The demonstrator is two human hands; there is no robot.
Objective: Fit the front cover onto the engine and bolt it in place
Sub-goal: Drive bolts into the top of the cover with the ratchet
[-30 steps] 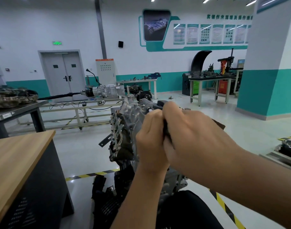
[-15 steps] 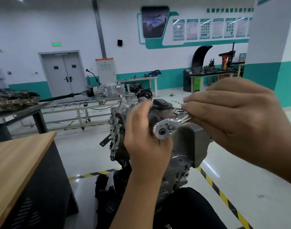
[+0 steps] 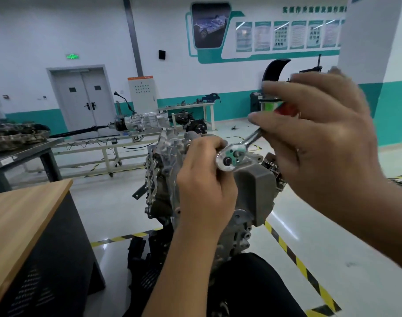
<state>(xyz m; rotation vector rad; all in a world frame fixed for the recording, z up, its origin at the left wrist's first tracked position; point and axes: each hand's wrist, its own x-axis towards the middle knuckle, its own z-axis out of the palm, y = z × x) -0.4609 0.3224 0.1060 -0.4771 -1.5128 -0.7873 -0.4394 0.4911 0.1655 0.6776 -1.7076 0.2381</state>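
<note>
My left hand (image 3: 207,177) curls around the ratchet (image 3: 232,157) head, holding it against the top of the engine (image 3: 170,170). The handle runs up and right into my right hand (image 3: 321,133), fingers loosely wrapped on it, though blur hides the exact grip. I judge the grey cover (image 3: 255,193) sits fitted just below the head.
</note>
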